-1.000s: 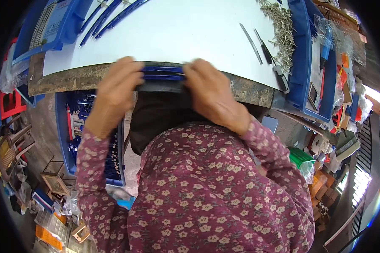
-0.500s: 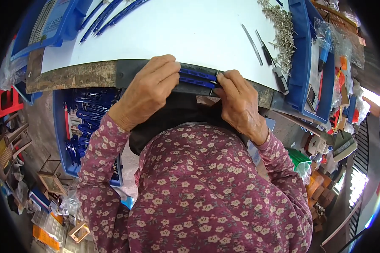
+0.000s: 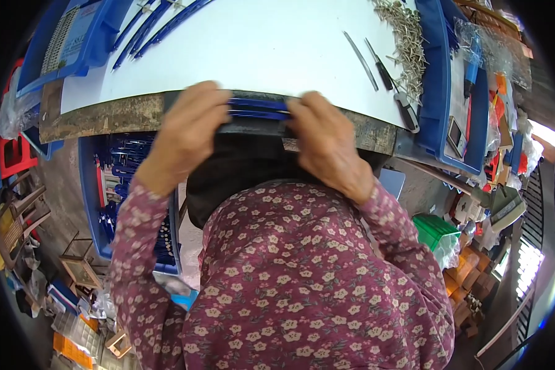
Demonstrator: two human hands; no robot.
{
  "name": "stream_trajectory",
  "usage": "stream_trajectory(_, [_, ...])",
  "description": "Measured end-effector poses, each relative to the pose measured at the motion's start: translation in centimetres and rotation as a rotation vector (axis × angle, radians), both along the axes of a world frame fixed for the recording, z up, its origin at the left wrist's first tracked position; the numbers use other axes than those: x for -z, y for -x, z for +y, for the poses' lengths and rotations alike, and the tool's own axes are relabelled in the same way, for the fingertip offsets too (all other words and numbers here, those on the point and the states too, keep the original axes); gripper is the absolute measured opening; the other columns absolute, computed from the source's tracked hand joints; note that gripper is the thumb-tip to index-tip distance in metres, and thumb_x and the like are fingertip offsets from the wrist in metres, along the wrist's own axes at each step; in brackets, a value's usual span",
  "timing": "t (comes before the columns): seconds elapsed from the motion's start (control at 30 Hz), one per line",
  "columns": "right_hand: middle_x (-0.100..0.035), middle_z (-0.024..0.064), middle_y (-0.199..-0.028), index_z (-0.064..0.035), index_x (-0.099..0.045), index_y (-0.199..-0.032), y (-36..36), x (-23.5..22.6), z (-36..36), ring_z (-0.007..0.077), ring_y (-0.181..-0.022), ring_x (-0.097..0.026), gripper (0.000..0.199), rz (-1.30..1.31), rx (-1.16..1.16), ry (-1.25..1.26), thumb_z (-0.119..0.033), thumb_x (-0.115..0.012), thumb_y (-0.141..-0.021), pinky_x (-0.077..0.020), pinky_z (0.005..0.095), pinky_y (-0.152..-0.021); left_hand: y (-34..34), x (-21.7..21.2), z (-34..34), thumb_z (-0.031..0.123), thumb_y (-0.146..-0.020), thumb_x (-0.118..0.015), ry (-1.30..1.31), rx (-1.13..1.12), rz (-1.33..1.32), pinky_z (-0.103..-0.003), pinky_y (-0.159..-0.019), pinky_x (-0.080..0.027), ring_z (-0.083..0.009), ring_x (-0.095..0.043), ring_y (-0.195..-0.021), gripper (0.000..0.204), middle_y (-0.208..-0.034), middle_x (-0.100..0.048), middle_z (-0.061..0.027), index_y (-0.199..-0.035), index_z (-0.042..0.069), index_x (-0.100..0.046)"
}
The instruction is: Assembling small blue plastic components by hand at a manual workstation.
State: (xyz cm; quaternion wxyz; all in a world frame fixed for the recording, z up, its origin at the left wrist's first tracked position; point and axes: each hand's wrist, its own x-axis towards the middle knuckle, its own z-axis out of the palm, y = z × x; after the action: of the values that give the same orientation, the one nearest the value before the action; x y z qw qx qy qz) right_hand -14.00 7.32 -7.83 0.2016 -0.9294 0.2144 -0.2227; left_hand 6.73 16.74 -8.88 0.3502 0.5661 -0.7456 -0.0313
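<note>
Between my hands, at the table's front edge, lie slim blue slotted strips [image 3: 259, 109], side by side. My left hand [image 3: 190, 131] is closed around their left ends. The fingers of my right hand [image 3: 327, 140] are closed on the right ends. Both hands are smeared by motion, and the fingertips and strip ends are hidden. Farther back on the white tabletop [image 3: 246, 49], more long blue strips [image 3: 160, 31] rest at the left.
At the right lie a heap of metal pins [image 3: 407, 49], a black-handled tool [image 3: 385, 74] and a grey-and-black handled tool [image 3: 407, 111]. A blue bin [image 3: 435, 92] stands beyond them. Below the table's left side, another blue bin [image 3: 89, 197] holds many blue parts.
Both hands have moved left along the table edge with the blue strips. The thin metal pin that showed at my right fingertips is no longer visible.
</note>
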Motion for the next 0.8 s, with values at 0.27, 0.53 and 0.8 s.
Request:
stream_trajectory(0.27, [-0.05, 0.0111, -0.081, 0.0044, -0.054, -0.096, -0.9, -0.1, -0.4, 0.0251, -0.065, -0.054, 0.03, -0.011, -0.036, -0.035, 0.006, -0.064, -0.067, -0.0443, 0.0331, -0.055, -0.8, -0.4, -0.3, -0.009, -0.064, -0.062, -0.015, 0.012, 0.049, -0.037, -0.082, -0.048, -0.0292, -0.057, -0.095, 0.017, -0.093, -0.06, -0.0134, -0.081, -0.006, -0.058])
stream_trajectory(0.53, [-0.042, 0.0116, -0.08, 0.005, -0.048, -0.087, -7.5, 0.9, 1.3, 0.0234, -0.069, -0.046, 0.024, -0.226, -0.249, -0.029, 0.005, -0.06, -0.065, -0.0435, 0.0322, -0.061, -5.6, -1.7, 4.8, -0.013, -0.065, -0.061, -0.156, -0.209, 0.049, -0.035, -0.08, -0.049, -0.0298, -0.058, -0.097, 0.019, -0.096, -0.062, -0.0131, -0.083, -0.005, -0.059])
stream_trajectory(0.8, [-0.047, 0.0133, -0.085, 0.0064, -0.05, -0.098, -1.0, 0.0, -0.9, 0.0256, -0.072, -0.05, 0.033, 0.047, -0.148, -0.023, 0.009, -0.059, -0.066, -0.0441, 0.0331, -0.06, -0.3, -0.7, 0.6, -0.01, -0.069, -0.058, 0.017, -0.016, -0.013, -0.037, -0.082, -0.048, -0.0312, -0.057, -0.096, 0.013, -0.096, -0.06, -0.0147, -0.082, -0.007, -0.058])
